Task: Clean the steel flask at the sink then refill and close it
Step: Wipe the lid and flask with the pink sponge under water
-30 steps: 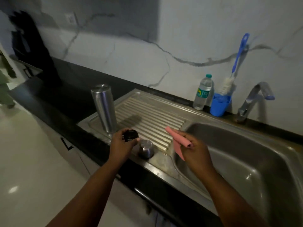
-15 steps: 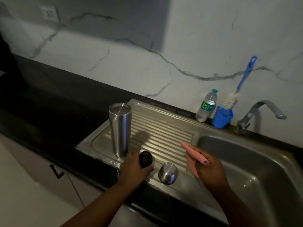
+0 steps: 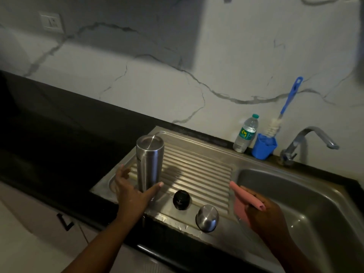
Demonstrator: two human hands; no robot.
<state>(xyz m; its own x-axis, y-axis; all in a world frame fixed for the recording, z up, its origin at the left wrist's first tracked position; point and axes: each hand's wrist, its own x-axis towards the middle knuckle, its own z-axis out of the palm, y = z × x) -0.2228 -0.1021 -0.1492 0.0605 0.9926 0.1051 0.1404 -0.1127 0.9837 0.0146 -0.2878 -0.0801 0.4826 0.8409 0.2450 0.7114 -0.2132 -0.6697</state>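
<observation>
Tall steel flask (image 3: pixel 150 162) stands inverted at the ribbed steel drainboard's (image 3: pixel 199 170) left end, near its front edge. Left hand (image 3: pixel 131 191) spreads released around the flask's base, thumb one side, fingers the other; contact unclear. Round black cap (image 3: pixel 181 199) and domed steel lid (image 3: pixel 207 218) sit along the front edge, apart. Right hand (image 3: pixel 265 214) clenches a folded pink cloth (image 3: pixel 246 198) over the basin's (image 3: pixel 315 203) left rim.

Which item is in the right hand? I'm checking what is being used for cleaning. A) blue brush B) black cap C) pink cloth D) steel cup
C: the right hand grips the pink cloth beside the sink.
</observation>
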